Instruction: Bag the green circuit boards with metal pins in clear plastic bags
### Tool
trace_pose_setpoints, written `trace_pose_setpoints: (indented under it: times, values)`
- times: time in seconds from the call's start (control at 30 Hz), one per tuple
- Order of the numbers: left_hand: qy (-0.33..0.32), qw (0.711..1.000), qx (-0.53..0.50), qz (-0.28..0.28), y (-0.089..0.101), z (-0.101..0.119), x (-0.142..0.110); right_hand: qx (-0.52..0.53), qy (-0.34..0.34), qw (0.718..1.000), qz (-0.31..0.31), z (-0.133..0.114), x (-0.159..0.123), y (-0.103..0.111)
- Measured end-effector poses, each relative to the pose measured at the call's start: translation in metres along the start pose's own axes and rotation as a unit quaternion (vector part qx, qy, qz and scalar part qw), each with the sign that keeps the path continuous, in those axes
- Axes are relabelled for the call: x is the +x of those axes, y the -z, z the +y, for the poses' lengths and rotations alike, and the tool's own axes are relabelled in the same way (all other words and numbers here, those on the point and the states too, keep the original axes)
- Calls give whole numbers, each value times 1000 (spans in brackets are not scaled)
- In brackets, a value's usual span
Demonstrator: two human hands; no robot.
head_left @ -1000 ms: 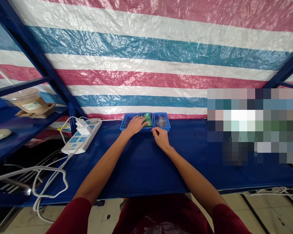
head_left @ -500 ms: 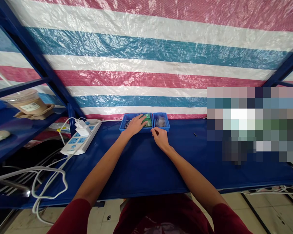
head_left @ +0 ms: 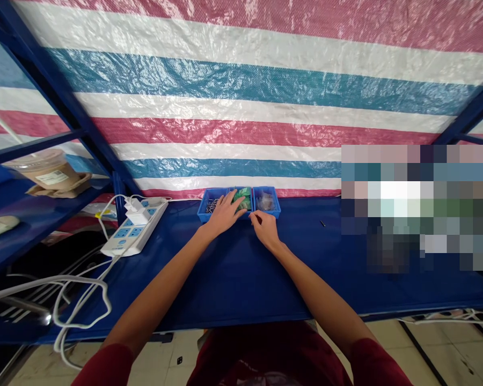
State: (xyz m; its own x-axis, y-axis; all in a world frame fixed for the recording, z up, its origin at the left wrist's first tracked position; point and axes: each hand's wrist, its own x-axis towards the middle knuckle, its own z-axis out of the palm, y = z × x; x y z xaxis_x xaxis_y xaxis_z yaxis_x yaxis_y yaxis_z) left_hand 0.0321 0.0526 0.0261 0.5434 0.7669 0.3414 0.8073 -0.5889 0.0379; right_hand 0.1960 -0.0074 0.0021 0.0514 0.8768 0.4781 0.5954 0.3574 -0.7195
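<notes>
Near the back of the blue table stand small blue plastic bins side by side. My left hand (head_left: 224, 213) is open, fingers spread over the front of the middle bin, close to green packets (head_left: 242, 197) inside it. To its left, the left bin (head_left: 204, 215) holds many small dark screw-like pieces (head_left: 212, 206). The right bin (head_left: 276, 206) contains small clear plastic bags (head_left: 264, 201). My right hand (head_left: 265, 226) is closed with fingers curled at the front edge between the middle and right bins; whatever it may hold is hidden.
A white power strip (head_left: 123, 245) with a plugged-in charger (head_left: 137, 213) and loose white cables (head_left: 107, 289) lies to the left. A lidded cup (head_left: 48, 170) and a white mouse (head_left: 0, 226) sit on the left shelf. One thin dark piece (head_left: 322, 223) lies right of the bins. The far right is pixelated.
My left hand has drawn back slightly toward me, uncovering more of the small dark pieces and the green packets. My right hand stays in nearly the same place.
</notes>
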Motion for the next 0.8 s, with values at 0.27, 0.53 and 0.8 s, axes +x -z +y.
trace_pose_setpoints:
  times: [0.27,0.53,0.8]
  values:
    - [-5,999,15,32,-13,7,-31,-14,-5,1000,18,1,0,1]
    - [-33,999,16,29,-22,-2,-36,-148,-28,988,40,21,46,34]
    - [-51,998,-14,-20,-17,-11,-36,-306,-15,904,-298,27,121,36]
